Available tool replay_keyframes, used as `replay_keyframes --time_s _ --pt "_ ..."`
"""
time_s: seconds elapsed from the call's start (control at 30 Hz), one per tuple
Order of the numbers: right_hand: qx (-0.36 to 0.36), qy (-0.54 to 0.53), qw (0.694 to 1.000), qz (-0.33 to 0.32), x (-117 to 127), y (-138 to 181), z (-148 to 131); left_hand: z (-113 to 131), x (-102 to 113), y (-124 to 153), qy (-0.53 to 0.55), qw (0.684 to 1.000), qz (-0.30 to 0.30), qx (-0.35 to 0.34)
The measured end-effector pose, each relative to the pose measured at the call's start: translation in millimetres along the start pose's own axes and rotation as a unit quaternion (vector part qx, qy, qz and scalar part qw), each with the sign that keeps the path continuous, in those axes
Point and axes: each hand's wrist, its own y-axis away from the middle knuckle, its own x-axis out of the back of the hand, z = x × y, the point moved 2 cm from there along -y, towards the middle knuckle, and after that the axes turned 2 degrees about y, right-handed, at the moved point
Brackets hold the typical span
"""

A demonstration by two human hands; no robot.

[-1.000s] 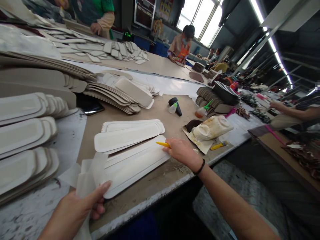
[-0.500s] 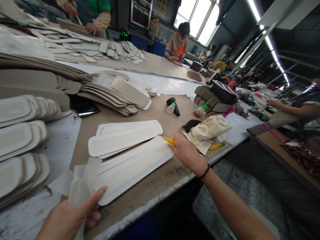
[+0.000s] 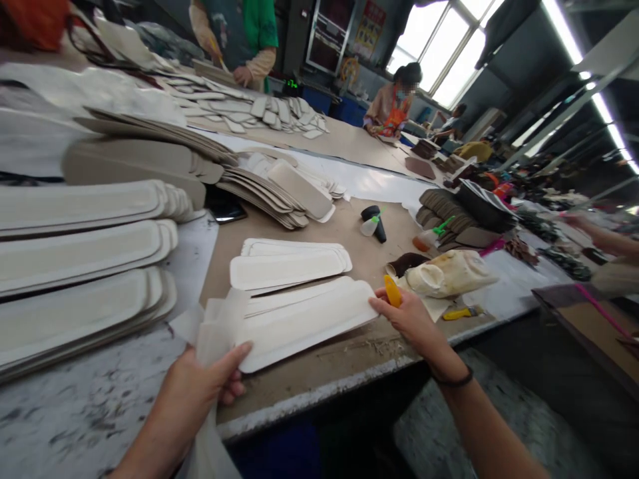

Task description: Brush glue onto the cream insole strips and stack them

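Observation:
A long white rounded strip lies on the brown table sheet near the front edge. My left hand grips its near end, thumb on top, together with some thin translucent paper. My right hand pinches the strip's far end while holding a small yellow tool. A second white strip rests just behind on a small pile of the same pieces.
Stacks of long pale strips fill the left side. A dark phone, a glue bottle, a crumpled cream jug and a yellow knife lie nearby. Other people work at the table's far side and at the right.
The view has swung and come closer. My right hand slid along to the strip's far end and the yellow tool now points up. My left hand keeps its grip.

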Motion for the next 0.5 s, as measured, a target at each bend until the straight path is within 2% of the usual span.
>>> replay_keyframes --time_s 0.1,0.27,0.4,0.5 --pt "0.018 0.095 0.994 0.042 -3 5 -1 3 2 4 0.019 1.0 -0.004 -0.021" --pt "0.115 0.255 0.957 0.073 -14 22 -16 5 7 13 0.024 0.999 0.005 -0.044" --pt "0.131 0.286 0.944 0.099 -15 36 -29 1 12 14 0.026 0.998 0.015 -0.048" --pt "0.134 0.246 0.952 0.121 -13 43 -34 -3 15 12 0.036 0.998 0.017 -0.043"
